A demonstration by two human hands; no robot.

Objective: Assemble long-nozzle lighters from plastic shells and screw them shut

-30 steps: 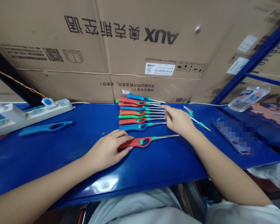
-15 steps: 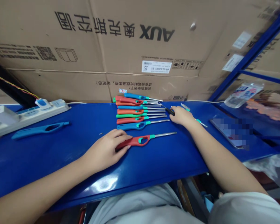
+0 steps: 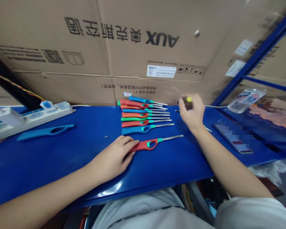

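My left hand point(image 3: 120, 156) is closed around the rear of a red long-nosed lighter point(image 3: 145, 145), which lies on the blue table with its metal tube pointing right. Raised above the table at the right, my right hand point(image 3: 194, 113) grips a screwdriver point(image 3: 186, 102) with a dark handle and yellow end; motion blurs it. Between the hands and the carton lies a row of several long-nosed lighters point(image 3: 134, 123) in red, blue, orange and green, tubes to the right. Two tiny metal pins point(image 3: 106, 136) rest left of the row.
A blue lighter casing point(image 3: 45, 132) lies at the left, beside a white power strip point(image 3: 35, 117) with plugs. At the right are a phone point(image 3: 233, 138) and a clear plastic bottle point(image 3: 245, 100). A large carton point(image 3: 105, 60) stands behind the table. Another person's hand point(image 3: 282, 105) shows far right.
My right hand has lifted the screwdriver away from the lighter tubes, up and to the right, and turned it. My left hand still holds the red lighter. The view has shifted slightly.
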